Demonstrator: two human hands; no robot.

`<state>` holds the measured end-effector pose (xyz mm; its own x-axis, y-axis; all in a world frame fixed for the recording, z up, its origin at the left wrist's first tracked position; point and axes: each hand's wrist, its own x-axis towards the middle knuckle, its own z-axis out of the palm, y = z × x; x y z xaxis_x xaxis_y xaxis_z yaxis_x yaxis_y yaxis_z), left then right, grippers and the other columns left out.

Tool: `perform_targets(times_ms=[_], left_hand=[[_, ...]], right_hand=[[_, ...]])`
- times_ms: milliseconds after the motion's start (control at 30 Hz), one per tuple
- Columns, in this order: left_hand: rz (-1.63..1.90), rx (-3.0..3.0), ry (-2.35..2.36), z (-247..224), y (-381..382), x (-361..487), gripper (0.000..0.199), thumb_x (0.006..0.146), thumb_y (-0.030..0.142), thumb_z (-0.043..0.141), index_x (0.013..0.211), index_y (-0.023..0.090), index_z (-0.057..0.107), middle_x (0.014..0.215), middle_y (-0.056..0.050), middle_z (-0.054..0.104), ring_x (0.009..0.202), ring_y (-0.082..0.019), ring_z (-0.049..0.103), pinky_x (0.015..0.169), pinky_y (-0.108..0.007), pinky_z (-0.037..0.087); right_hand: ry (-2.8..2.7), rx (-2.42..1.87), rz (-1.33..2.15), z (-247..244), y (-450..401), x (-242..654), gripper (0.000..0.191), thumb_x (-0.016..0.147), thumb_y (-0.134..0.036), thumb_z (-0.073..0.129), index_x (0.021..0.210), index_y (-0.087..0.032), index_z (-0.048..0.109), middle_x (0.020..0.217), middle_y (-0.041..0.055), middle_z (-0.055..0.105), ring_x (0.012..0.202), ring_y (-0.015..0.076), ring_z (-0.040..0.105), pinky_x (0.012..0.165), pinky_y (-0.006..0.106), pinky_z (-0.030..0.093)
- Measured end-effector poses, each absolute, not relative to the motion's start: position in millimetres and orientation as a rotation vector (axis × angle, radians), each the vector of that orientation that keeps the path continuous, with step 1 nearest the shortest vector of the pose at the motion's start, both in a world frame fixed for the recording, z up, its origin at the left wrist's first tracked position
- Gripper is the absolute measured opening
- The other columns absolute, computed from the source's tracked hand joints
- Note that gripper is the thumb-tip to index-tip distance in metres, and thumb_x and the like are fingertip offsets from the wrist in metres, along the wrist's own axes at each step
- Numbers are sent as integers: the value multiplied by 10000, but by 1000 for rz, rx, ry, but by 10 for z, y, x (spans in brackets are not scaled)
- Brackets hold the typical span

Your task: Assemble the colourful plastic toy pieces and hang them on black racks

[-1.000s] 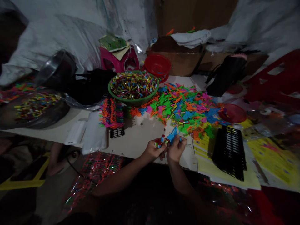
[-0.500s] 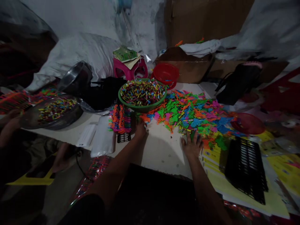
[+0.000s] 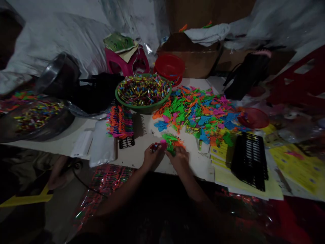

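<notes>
The green bowl [image 3: 137, 109] sits on the worktop [image 3: 142, 149], heaped with small multicoloured cylinders [image 3: 143, 89]. In front of the bowl, on the wearer's side and well apart from it, both bare hands work close together. The left hand [image 3: 153, 157] has its grip closed on a few small red and blue cylinders [image 3: 153, 147], partly hidden by the fingers. A pink plastic piece [image 3: 163, 145] is beside its fingertips; which hand carries it cannot be told. The right hand [image 3: 180, 157] curls over a little cluster of green and orange plastic pieces [image 3: 170, 139], also in front of the bowl and slightly to its right. Its fingers touch the cluster, but whether that grip is closed on a piece cannot be made out.

Right of the bowl spreads a large pile of plastic pieces [image 3: 200, 110] in green, orange, blue and pink, with some cylinders among them. A bundle of orange and multicoloured pieces [image 3: 119, 122] is near the bowl at its front left, by a black grid tray [image 3: 127, 142]. Clear plastic bags [image 3: 103, 144] lie farther front-left of the bowl. Far to its front right, slotted black trays [image 3: 250, 161] rest on yellow printed sheets [image 3: 218, 157]. Just behind the bowl, to its right, is a red basin [image 3: 169, 66]; behind it to the left stands a pink stool [image 3: 115, 63].
</notes>
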<state>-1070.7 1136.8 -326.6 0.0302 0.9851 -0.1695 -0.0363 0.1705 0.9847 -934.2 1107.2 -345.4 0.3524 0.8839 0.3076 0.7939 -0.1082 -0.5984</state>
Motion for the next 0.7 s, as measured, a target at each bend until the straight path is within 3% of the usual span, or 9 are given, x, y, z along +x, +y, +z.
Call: perform_targets(times_ms=[133,267,333,467,567,700], left_hand=[[1151,1220,1349,-3167,11406,-10784,357,648,437,638,815,126,583,766,-46,641,730,-145,594,690,-256,466],[993,1191,1312,-3028,11337,-10796,432,646,492,618,890,149,521,615,26,575,433,-89,520,425,-207,419],[885,1183,1232,-2986,11287,-10761,404,659,513,596,810,148,513,539,45,528,384,-79,482,367,-191,383],[835,1247,1129,-2946,11216,-10661,353,632,470,637,656,139,517,518,44,500,455,-71,489,427,-185,429],[814,1260,1103,-2880,11186,-10619,369,623,439,658,792,130,546,554,40,542,411,-63,484,393,-182,412],[738,1200,1010,-2738,11156,-10639,552,648,442,642,1074,150,448,704,-6,632,357,-83,513,308,-180,365]], right_hand=[[-1363,-1949,360,-3507,11140,-9413,328,646,-364,649,883,-154,566,914,115,576,853,244,528,759,382,388],[-1014,-1705,726,-3419,11213,-9214,483,588,-320,674,1024,-179,523,744,3,560,696,179,536,684,344,422],[-822,-1487,945,-3323,11183,-9162,423,584,-375,674,940,-183,550,683,-21,549,649,152,530,648,319,432],[-616,-1158,1170,-3070,11036,-9216,278,643,-429,635,733,-187,533,674,-28,554,581,103,508,521,238,419],[-684,-1145,1023,-2914,10949,-9303,245,702,-418,600,743,-195,507,605,-53,517,498,77,453,437,197,374],[-757,-1175,914,-2838,10911,-9346,234,742,-421,562,742,-206,469,553,-69,484,442,66,413,395,185,348]])
